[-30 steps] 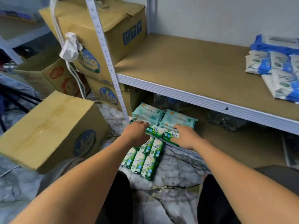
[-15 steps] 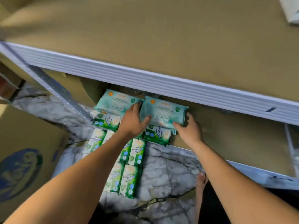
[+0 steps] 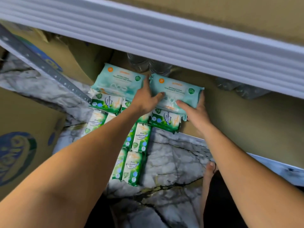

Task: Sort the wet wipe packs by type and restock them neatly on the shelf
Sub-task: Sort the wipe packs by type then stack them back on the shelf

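Two pale teal wipe packs, printed as antibacterial and fragrance free, are laid flat and side by side on the bottom shelf (image 3: 238, 122), under the ribbed white edge of the upper shelf (image 3: 164, 38). The right teal pack (image 3: 179, 89) is grasped by the right grip (image 3: 196, 112): the thumb is laid on its near edge and the fingers are wrapped round its right end. The left grip (image 3: 144, 101) is held uncurled. Its forefinger is stretched straight into the gap beside the left teal pack (image 3: 117, 79), and its thumb is pressed flat on the right teal pack's top.

Green pine wipe packs (image 3: 164, 120) are laid crosswise at the shelf's front edge, and their far edges are overlapped by the teal packs. More green packs (image 3: 141, 137) are set lengthwise in touching columns on the marbled floor (image 3: 172, 153), partly covered by the left forearm. Crumpled clear plastic (image 3: 148, 65) is seen behind the teal packs, but it is too blurred to make out. A perforated metal post (image 3: 41, 65) is slanted across the left side, with a cardboard box (image 3: 24, 145) bearing a blue round mark near it. A bare foot (image 3: 210, 168) is rested on the floor beside the right forearm.
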Motion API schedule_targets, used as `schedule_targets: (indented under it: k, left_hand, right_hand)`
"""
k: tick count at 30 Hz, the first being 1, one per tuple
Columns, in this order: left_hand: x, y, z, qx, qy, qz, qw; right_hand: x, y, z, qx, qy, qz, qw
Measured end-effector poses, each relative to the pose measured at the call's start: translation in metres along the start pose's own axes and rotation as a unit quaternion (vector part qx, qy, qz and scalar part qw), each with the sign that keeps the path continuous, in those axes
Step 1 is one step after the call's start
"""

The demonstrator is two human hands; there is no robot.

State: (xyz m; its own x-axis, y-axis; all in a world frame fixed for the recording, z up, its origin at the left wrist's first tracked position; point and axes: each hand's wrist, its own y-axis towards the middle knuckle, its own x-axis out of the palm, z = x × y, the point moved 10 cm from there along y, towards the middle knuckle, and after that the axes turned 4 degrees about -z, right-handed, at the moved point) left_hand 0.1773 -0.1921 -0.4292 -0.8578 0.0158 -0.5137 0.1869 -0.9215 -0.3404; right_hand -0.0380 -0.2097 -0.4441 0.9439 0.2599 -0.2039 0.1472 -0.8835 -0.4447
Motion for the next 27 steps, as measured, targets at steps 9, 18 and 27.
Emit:
schedule_targets:
  k: [9, 18, 27]
  left_hand:
    - [0.031, 0.004, 0.007, -0.005, -0.044, -0.054, 0.998]
    - [0.054, 0.011, 0.002, -0.044, -0.076, -0.074, 0.993]
    - [0.047, 0.009, 0.031, -0.027, -0.157, -0.092, 0.983]
  right_hand:
    - [-0.017, 0.002, 0.01, 0.018, 0.039, 0.011, 0.999]
    - [-0.033, 0.002, 0.028, 0.047, 0.066, 0.018, 0.997]
    - [-0.039, 0.003, 0.012, 0.021, 0.097, 0.014, 0.995]
